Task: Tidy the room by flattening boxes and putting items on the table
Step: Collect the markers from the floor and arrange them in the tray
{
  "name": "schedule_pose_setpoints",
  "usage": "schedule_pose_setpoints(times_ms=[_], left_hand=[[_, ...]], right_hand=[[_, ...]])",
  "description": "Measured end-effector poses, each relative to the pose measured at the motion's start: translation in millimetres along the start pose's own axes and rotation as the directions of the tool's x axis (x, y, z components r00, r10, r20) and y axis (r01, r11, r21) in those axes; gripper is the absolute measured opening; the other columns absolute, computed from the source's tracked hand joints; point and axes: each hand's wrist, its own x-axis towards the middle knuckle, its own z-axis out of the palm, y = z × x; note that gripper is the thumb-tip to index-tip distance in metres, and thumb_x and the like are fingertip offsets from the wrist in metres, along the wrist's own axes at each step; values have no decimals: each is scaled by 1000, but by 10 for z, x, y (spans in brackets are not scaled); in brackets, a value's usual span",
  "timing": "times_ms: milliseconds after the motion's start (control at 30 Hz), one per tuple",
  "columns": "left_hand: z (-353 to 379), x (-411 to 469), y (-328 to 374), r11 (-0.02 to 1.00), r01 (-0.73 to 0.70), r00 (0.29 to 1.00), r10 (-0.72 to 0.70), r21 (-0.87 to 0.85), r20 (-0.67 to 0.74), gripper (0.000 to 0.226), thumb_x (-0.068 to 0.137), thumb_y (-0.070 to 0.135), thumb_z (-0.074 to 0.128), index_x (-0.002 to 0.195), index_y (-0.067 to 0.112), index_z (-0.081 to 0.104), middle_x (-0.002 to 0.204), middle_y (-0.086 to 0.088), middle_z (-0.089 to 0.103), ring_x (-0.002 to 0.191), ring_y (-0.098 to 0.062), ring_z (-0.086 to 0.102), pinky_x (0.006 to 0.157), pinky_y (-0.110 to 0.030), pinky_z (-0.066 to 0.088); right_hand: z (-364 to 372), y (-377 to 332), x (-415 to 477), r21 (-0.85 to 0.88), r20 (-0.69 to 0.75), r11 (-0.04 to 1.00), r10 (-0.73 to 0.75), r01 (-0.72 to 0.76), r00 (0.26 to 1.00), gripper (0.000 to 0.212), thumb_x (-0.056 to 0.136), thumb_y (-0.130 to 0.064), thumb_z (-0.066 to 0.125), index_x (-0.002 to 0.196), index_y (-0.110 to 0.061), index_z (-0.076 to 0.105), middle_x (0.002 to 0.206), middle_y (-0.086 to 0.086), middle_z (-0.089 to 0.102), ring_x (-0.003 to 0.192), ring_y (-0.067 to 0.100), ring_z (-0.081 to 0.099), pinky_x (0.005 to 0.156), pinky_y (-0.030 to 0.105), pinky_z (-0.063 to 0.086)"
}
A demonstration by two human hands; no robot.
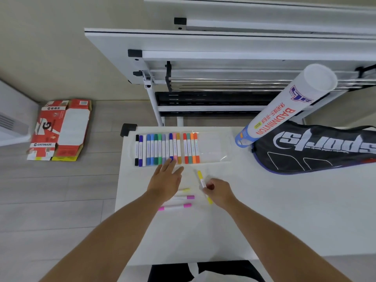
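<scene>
A clear plastic marker case point(215, 148) lies on the white table point(284, 210), with several coloured markers point(162, 148) lined up in its left part. My left hand point(165, 180) is flat and open, fingertips touching the lower ends of those markers. My right hand point(218, 191) grips a yellow marker point(200, 177) just right of it. Three loose markers, one pale yellow point(184, 189) and two pink point(183, 206), lie on the table partly under my left wrist. A flattened red Gatorade box point(61, 129) lies on the floor at the left.
A white badminton shuttle tube point(284, 106) leans on a black racket bag point(315, 147) at the table's back right. Folded white tables point(223, 43) stand against the wall behind. A white appliance point(12, 119) sits at the far left on the wood floor.
</scene>
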Motion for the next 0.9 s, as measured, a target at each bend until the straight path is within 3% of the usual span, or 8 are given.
schedule_pose_setpoints(times_ms=[100,200,367,467,600,700,800,900], left_hand=[[-66,183,20,1000,14,1000,-14,-2,-8,47,106,36,30,153,32,23,165,-5,7,152,-29,-3,121,-49,18],[-101,374,12,997,69,997,-68,-34,34,48,106,37,29,153,37,17,165,-5,-7,149,-35,-13,120,-56,14],[-9,473,-15,993,96,991,-89,-74,103,51,106,34,28,154,35,11,165,-3,-9,149,-36,-14,120,-57,14],[-27,502,-37,992,89,990,-78,-92,114,50,106,33,29,154,35,15,165,-2,-7,149,-36,-12,120,-56,14],[-56,493,-63,995,58,994,-50,-82,99,49,106,33,31,153,35,15,165,-2,-4,150,-36,-8,119,-53,18],[-35,473,-53,996,61,995,-55,-63,82,51,106,33,31,153,34,13,165,-3,-4,150,-36,-8,119,-54,19],[-31,477,-50,997,55,996,-50,-62,71,50,106,33,31,153,33,15,165,-3,-5,150,-37,-8,119,-55,18],[-20,471,-61,997,55,996,-51,-47,79,50,106,34,29,154,32,14,165,-4,-6,150,-37,-9,120,-54,17]], right_hand=[[-244,-143,268,69,-48,997,47,-44,998,20,82,-30,72,72,-17,60,69,-7,61,70,12,57,62,17,39],[-466,-328,595,121,-100,989,94,-82,991,18,81,-31,71,75,-16,63,74,0,71,71,19,67,70,28,52],[-640,-593,1030,205,-94,971,145,-123,985,14,84,-20,71,84,-6,66,73,10,72,55,14,65,60,27,55],[-638,-682,1183,128,-50,978,170,-163,984,16,86,-25,71,84,-9,68,73,6,73,61,15,67,63,23,52],[-552,-688,1303,83,-14,974,212,-210,977,22,86,-31,72,82,-10,69,73,4,71,57,12,64,55,19,46],[-498,-693,1360,33,-26,976,216,-216,976,26,86,-36,71,79,-11,68,73,2,68,67,16,65,56,20,43],[-490,-714,1381,3,-53,976,217,-217,975,27,89,-35,67,73,-14,61,66,-3,57,61,11,54,50,20,35],[-471,-700,1400,-40,-49,974,222,-224,974,23,91,-34,63,82,-13,66,72,-1,60,67,16,58,56,23,40]])
